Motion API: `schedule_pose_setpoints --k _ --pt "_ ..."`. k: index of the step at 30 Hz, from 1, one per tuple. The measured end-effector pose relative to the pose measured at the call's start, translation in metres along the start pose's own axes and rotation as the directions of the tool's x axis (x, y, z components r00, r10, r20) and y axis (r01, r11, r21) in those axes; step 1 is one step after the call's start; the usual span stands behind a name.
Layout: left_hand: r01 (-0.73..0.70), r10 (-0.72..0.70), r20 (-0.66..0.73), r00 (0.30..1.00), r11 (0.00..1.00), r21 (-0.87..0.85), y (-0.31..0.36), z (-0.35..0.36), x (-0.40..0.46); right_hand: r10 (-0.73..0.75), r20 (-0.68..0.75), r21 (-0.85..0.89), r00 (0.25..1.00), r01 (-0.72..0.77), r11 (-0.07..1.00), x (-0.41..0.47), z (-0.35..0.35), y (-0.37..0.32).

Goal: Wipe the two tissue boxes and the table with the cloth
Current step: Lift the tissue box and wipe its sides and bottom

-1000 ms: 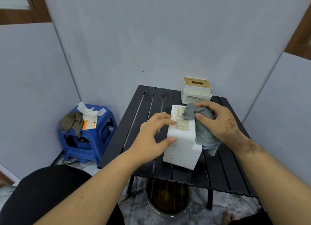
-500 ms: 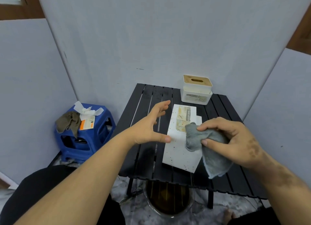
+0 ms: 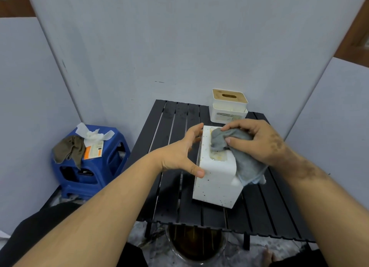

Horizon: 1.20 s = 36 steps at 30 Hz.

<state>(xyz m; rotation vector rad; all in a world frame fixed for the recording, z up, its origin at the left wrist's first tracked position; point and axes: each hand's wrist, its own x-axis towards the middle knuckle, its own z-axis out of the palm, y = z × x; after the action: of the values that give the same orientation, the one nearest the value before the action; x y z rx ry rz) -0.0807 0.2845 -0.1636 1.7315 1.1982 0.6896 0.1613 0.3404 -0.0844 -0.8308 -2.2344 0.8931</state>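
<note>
Now the white tissue box (image 3: 216,178) stands on the black slatted table (image 3: 171,196), a little right of the middle of it. The right hand (image 3: 257,141) grips the grey cloth (image 3: 231,144) with curled fingers and thumb and presses it on the top face of this box, over the far part of the opening; the loose end of the cloth hangs down over the right side of the box. The left hand (image 3: 179,154) is at the left side of the same box, with the fingers spread and almost straight: the thumb touches the near upper edge, and the fingertips reach the far upper corner. It steadies the box but does not close around it. The second tissue box (image 3: 228,107), white with a wooden lid, stands at the far edge of the table, just behind the right hand and apart from the first box. To the left of the table, near the wall, is a blue stool (image 3: 89,166) with a brown rag (image 3: 68,148) and some crumpled white paper (image 3: 92,133) on it.
</note>
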Motion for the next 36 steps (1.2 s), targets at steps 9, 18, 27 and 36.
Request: schedule_pose_setpoints --k 9,18,27,36 --pt "-0.015 0.019 -0.096 0.995 0.999 0.037 -0.001 0.003 -0.002 -0.055 -0.101 -0.018 0.993 0.053 0.998 -0.032 0.014 0.002" --pt "-0.006 0.005 -0.111 0.994 1.0 -0.009 0.005 0.012 -0.004 -0.044 0.008 -0.157 0.999 0.045 0.987 0.019 0.003 -0.004" --pt "0.013 -0.013 -0.171 0.985 1.0 0.002 0.003 0.019 -0.006 -0.139 0.192 -0.252 0.972 0.185 0.95 0.003 0.012 -0.02" --pt "-0.004 -0.008 -0.179 0.984 0.998 -0.065 0.004 0.026 -0.007 -0.017 -0.068 -0.28 0.998 -0.002 0.96 0.048 0.022 0.003"
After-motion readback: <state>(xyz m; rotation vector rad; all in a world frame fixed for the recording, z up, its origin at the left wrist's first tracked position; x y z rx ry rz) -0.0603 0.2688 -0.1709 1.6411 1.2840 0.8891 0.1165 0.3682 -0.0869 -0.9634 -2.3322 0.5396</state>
